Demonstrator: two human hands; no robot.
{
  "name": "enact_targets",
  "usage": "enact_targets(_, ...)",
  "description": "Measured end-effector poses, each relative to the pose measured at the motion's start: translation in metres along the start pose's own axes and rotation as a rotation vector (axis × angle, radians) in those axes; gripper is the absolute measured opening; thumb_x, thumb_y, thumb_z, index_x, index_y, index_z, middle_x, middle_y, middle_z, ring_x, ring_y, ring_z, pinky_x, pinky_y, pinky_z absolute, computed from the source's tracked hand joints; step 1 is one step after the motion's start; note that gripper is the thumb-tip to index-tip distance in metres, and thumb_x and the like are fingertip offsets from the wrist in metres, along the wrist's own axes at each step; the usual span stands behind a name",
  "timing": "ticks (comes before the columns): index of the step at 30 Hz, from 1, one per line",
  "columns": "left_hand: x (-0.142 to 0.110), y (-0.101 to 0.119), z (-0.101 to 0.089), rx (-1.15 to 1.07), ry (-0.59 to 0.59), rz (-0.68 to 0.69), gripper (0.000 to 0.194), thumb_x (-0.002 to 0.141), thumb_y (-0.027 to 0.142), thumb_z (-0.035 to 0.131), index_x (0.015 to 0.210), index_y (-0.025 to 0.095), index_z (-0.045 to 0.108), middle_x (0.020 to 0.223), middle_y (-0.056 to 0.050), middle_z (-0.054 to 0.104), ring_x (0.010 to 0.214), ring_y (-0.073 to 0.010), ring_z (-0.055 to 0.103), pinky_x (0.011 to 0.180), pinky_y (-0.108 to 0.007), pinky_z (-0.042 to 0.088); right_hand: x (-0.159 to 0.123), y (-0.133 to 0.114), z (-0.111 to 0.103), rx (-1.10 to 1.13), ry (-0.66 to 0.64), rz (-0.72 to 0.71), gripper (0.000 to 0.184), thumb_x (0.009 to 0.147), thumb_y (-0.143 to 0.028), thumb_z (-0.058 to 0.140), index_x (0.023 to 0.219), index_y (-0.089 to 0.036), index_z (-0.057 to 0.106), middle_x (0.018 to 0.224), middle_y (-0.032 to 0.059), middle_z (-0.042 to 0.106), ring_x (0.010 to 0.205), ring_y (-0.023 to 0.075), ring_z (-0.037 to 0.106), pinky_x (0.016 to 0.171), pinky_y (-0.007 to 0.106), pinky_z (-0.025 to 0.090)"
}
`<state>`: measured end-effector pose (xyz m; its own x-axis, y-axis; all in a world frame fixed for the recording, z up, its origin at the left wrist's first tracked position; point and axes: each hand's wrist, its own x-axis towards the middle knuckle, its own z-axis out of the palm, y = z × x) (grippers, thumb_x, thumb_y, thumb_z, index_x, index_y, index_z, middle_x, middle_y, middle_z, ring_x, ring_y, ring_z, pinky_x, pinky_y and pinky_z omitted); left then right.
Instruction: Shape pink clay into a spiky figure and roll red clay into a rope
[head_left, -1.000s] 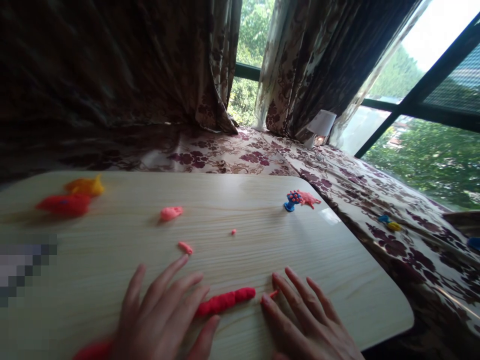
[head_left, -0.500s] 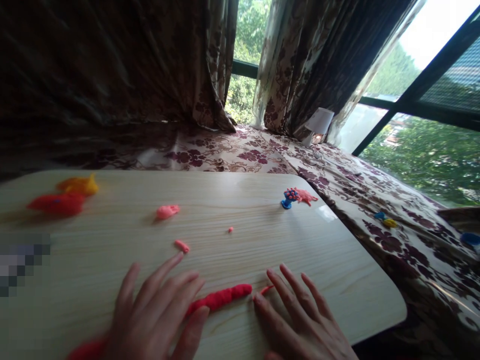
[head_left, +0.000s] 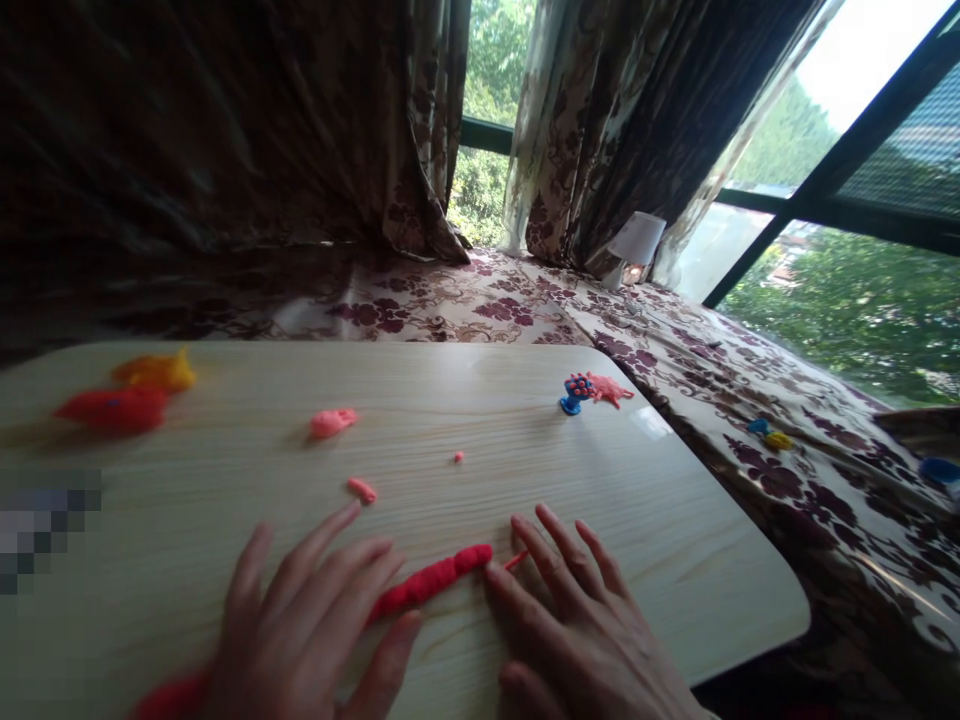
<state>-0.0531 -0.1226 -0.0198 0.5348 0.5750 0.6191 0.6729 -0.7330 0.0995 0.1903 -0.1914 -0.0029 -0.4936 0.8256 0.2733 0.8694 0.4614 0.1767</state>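
Note:
A lumpy red roll of modelling clay (head_left: 439, 578) lies slantwise on the wooden tabletop (head_left: 660, 520). My left hand (head_left: 315, 610) rests with fingers spread over the roll's left part, which it hides. My right hand (head_left: 577, 610) is flat at the roll's right end, fingers apart. A thin red clay strand (head_left: 516, 561) shows between its thumb and forefinger, lying on the table. More red clay (head_left: 172, 695) pokes out beneath my left hand at the lower left. A short pink clay piece (head_left: 361, 489) lies just beyond my left fingertips.
Farther back lie a pink clay lump (head_left: 332, 423), a tiny pink ball (head_left: 459, 457) and a blue clay stand with pink dots (head_left: 574, 393) beside a flat pink spiky shape (head_left: 611, 389). Red clay (head_left: 116, 408) and yellow clay (head_left: 161, 371) sit far left. A lamp (head_left: 636, 240) stands behind.
My right hand has slid left and slightly away from me, its thumb now by the roll's tip. The roll's right end has shifted up and left. My left hand has barely moved.

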Motion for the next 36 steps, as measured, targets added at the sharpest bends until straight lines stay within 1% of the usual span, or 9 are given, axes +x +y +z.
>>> enact_targets(2, 0.0, 0.001, 0.0, 0.006, 0.009, -0.011, 0.028, 0.071, 0.033, 0.063, 0.097, 0.021, 0.062, 0.092, -0.006, 0.072, 0.105, -0.0296, 0.058, 0.107, -0.053, 0.016, -0.002, 0.001, 0.002, -0.015, 0.014, -0.008, 0.053, 0.086, -0.051, 0.045, 0.131, -0.024, 0.046, 0.134, 0.0152, 0.048, 0.127, 0.035, 0.036, 0.094, 0.049, 0.033)
enact_targets(7, 0.004, 0.005, 0.0, -0.003, 0.021, -0.044, 0.025, 0.074, 0.029, 0.06, 0.097, 0.021, 0.062, 0.093, -0.007, 0.072, 0.106, -0.0302, 0.058, 0.107, -0.055, 0.017, -0.013, 0.004, 0.002, -0.098, 0.061, -0.079, 0.056, 0.084, -0.058, 0.044, 0.128, -0.025, 0.05, 0.125, 0.0159, 0.057, 0.12, 0.035, 0.045, 0.09, 0.048, 0.035)
enact_targets(11, 0.006, 0.009, -0.003, 0.002, 0.121, -0.06, 0.022, 0.073, 0.022, 0.06, 0.094, 0.02, 0.064, 0.096, -0.01, 0.07, 0.109, -0.0318, 0.055, 0.105, -0.057, 0.02, -0.01, 0.0, 0.002, -0.058, 0.042, -0.021, 0.051, 0.086, -0.052, 0.045, 0.128, -0.023, 0.051, 0.13, 0.0161, 0.052, 0.123, 0.0357, 0.042, 0.09, 0.048, 0.037)
enact_targets(15, 0.002, 0.028, 0.003, -0.006, 0.216, -0.02, 0.021, 0.075, 0.023, 0.055, 0.093, 0.022, 0.066, 0.097, -0.007, 0.07, 0.114, -0.0288, 0.051, 0.106, -0.052, 0.021, -0.012, 0.005, 0.002, -0.043, 0.073, 0.018, 0.049, 0.086, -0.046, 0.048, 0.129, -0.024, 0.049, 0.134, 0.0144, 0.049, 0.127, 0.0339, 0.037, 0.091, 0.046, 0.038)
enact_targets(18, 0.002, 0.05, 0.018, -0.079, 0.16, -0.021, 0.022, 0.081, 0.033, 0.052, 0.092, 0.026, 0.069, 0.105, -0.004, 0.07, 0.118, -0.0252, 0.048, 0.11, -0.045, 0.016, -0.014, 0.012, -0.003, -0.05, 0.053, 0.072, 0.046, 0.086, -0.04, 0.048, 0.128, -0.022, 0.05, 0.136, 0.0147, 0.046, 0.129, 0.0335, 0.034, 0.092, 0.047, 0.039)
enact_targets(22, 0.01, 0.068, 0.034, -0.147, 0.11, -0.085, 0.029, 0.082, 0.039, 0.05, 0.099, 0.025, 0.069, 0.112, -0.005, 0.068, 0.122, -0.0255, 0.043, 0.11, -0.042, 0.012, -0.009, 0.013, -0.006, -0.045, -0.012, 0.071, 0.045, 0.088, -0.039, 0.047, 0.129, -0.023, 0.048, 0.139, 0.0156, 0.043, 0.131, 0.035, 0.031, 0.092, 0.05, 0.039)
enact_targets(26, 0.013, 0.07, 0.037, -0.171, 0.086, -0.109, 0.032, 0.083, 0.042, 0.047, 0.099, 0.025, 0.069, 0.116, -0.008, 0.066, 0.123, -0.0263, 0.043, 0.11, -0.045, 0.009, -0.01, 0.013, -0.003, -0.041, -0.017, 0.033, 0.046, 0.087, -0.041, 0.047, 0.13, -0.024, 0.048, 0.139, 0.0158, 0.042, 0.131, 0.0349, 0.031, 0.092, 0.05, 0.039)
enact_targets(31, 0.01, 0.071, 0.036, -0.187, 0.074, -0.116, 0.029, 0.081, 0.042, 0.052, 0.097, 0.027, 0.07, 0.112, -0.006, 0.069, 0.12, -0.0263, 0.046, 0.11, -0.047, 0.008, -0.013, 0.012, -0.003, -0.045, 0.015, 0.006, 0.045, 0.086, -0.044, 0.048, 0.127, -0.026, 0.05, 0.135, 0.0156, 0.047, 0.13, 0.0348, 0.032, 0.091, 0.05, 0.038)
enact_targets(36, 0.01, 0.061, 0.024, -0.118, 0.029, -0.096, 0.028, 0.08, 0.031, 0.052, 0.102, 0.025, 0.068, 0.118, -0.008, 0.065, 0.126, -0.0294, 0.039, 0.108, -0.053, 0.013, -0.003, 0.008, -0.003, 0.006, -0.033, 0.064, 0.045, 0.089, -0.04, 0.046, 0.13, -0.023, 0.046, 0.14, 0.015, 0.041, 0.132, 0.0349, 0.029, 0.096, 0.052, 0.033)
